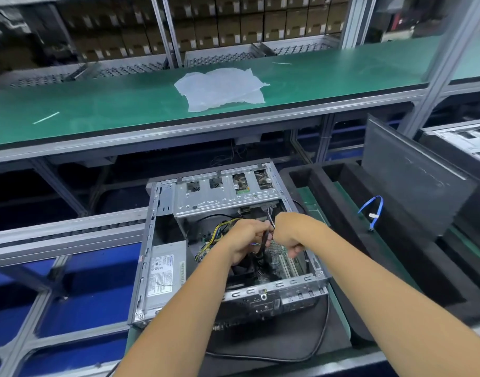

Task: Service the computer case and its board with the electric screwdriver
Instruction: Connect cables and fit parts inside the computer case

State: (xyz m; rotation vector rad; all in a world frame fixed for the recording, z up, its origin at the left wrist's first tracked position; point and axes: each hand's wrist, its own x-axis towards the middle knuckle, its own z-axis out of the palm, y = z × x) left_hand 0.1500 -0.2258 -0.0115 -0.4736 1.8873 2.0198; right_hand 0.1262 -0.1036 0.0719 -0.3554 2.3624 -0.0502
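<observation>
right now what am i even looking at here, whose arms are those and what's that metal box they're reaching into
The one picture comes from a camera worn on a person's head, looking down, so the arms are the wearer's own. The metal box is an open computer case lying on a workbench, with its green board showing inside. The left hand grips a black cable; the right hand has its fingers curled round thin wires. A clear plastic bag lies on the green shelf above. I see no screwdriver.
</observation>
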